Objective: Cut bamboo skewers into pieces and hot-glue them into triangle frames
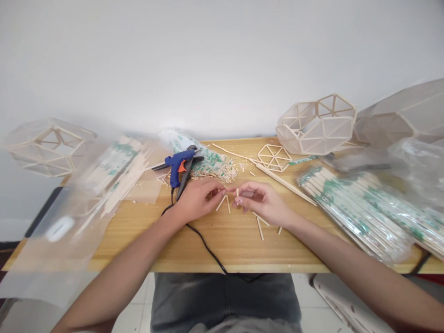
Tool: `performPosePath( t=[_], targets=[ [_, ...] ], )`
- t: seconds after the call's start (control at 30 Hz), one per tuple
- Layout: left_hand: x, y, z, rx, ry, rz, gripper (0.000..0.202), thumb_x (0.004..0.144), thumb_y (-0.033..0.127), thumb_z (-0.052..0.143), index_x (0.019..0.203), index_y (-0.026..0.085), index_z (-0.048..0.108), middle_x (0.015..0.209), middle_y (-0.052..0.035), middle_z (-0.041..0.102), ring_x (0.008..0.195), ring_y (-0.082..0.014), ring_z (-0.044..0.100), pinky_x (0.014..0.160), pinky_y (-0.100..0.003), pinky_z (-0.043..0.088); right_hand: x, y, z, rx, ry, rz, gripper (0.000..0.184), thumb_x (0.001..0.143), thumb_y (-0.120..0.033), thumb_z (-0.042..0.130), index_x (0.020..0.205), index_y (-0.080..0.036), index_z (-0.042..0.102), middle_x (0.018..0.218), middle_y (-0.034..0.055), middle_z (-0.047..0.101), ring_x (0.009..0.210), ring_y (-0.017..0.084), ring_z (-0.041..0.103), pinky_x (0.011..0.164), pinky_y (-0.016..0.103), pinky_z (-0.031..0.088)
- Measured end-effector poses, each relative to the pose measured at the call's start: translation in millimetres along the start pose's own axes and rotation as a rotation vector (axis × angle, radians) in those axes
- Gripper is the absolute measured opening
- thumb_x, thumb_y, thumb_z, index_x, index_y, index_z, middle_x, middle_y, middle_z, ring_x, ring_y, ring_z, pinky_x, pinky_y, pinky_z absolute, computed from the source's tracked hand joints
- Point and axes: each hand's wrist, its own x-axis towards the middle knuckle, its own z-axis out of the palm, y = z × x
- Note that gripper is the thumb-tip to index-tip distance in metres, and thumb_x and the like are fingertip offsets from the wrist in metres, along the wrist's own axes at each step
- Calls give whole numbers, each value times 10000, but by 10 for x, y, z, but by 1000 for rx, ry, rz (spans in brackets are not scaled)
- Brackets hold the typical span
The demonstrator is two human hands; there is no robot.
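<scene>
Pinching a short stick (237,192), the right hand (263,202) faces the left hand (197,200), which pinches a stick pair (224,202) over the table (222,245).

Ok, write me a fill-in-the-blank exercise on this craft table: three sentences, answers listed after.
1. The left hand and right hand pinch short pale wooden sticks; the blue plastic hot glue gun lies nearer the ____ one.
2. The gun's trigger is coloured ____.
3. The flat stick frame on the light wooden table is shaped like a ____.
Missing words: left; orange; hexagon.
</scene>
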Motion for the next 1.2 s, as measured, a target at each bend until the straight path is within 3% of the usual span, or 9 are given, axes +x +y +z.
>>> performPosePath(
  t=[0.2, 0.57, 0.8, 1.2],
  targets=[
    [-4, -20, -7, -5, -17, -16, 139, 1008, 248, 594, 1014, 201, 725, 771, -2, 679, 720, -130, 617, 672, -255, 450, 36, -49, -19, 35, 16, 10, 317, 814, -459, 859, 886, -206, 682, 1200, 94, 777, 837, 164, 739, 654, 276, 583],
    [-18, -54, 11, 7, 8, -28, 227, 1009, 418, 651, 1022, 205, 731, 738, 10, 661, 696, -121, 615, 651, -246, 439, 30, -43, -23, -4, -5, 20, 315, 834, -470, 844, 919, -210, 688, 1137, 89, 788, 833, 171, 737, 687, 298, 592],
    [-15, -53, 25, -5, 19, -11, 156, 1013, 346, 653, 1011, 210, 731, 763, 14, 675, 707, -113, 618, 659, -235, 435, 17, 17, -4, 33, -3, 40, 322, 819, -460, 861, 917, -220, 670, 982, 52, 783, 878, 189, 744, 697, 300, 584],
    [-12, -47, 17, 19, 22, 19, 120, 1008, 288, 652, 988, 191, 720, 798, -2, 704, 735, -126, 643, 680, -235, 460, 8, 12, 10, -7, 9, 36, 308, 823, -447, 854, 908, -216, 668, 1107, 76, 784, 867, 171, 723, 713, 302, 588]
  ],
)
